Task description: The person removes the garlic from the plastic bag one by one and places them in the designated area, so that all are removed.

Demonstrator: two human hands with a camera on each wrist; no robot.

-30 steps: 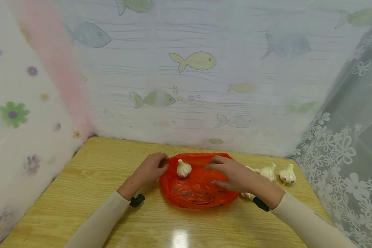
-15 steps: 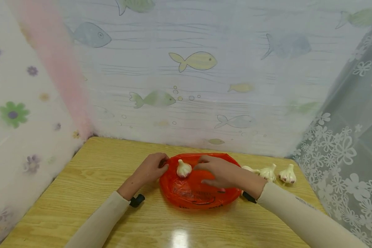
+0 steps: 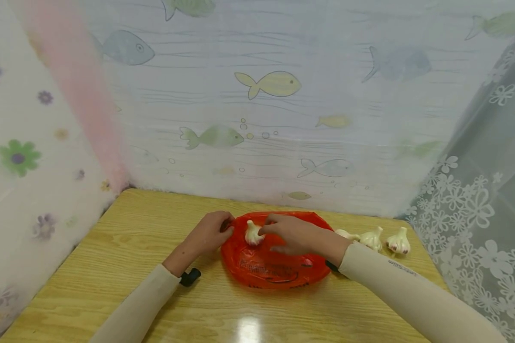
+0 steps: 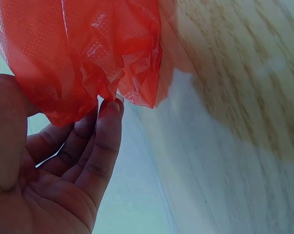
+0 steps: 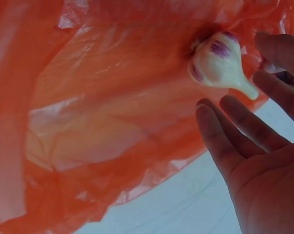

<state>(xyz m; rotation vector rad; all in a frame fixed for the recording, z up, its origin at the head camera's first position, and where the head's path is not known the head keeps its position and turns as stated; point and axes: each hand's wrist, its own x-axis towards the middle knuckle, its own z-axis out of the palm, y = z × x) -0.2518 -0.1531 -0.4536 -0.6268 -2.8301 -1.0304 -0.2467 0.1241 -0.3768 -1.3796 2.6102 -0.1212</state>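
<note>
A red plastic bag (image 3: 268, 274) lies spread on the wooden table, with dark print on its near side. One garlic bulb (image 3: 252, 234) sits on it towards the left; in the right wrist view the bulb (image 5: 217, 61) is pale with purple patches. My left hand (image 3: 212, 231) holds the bag's left edge; in the left wrist view, the red plastic (image 4: 64, 53) is drawn to the fingertips. My right hand (image 3: 293, 233) hovers over the bag beside the garlic. Its fingers (image 5: 217, 136) are loosely bent and spread, apart from the bulb in the right wrist view.
To the right of the bag stand more garlic bulbs: one at the far right (image 3: 398, 241), another beside it (image 3: 371, 238), and a partly hidden one (image 3: 346, 234) by the bag. Behind the table (image 3: 154, 219) hangs a sheet (image 3: 283, 133) printed with fish.
My right hand has moved left across the bag, up to the garlic bulb lying on it. The left hand has stayed at the bag's edge.
</note>
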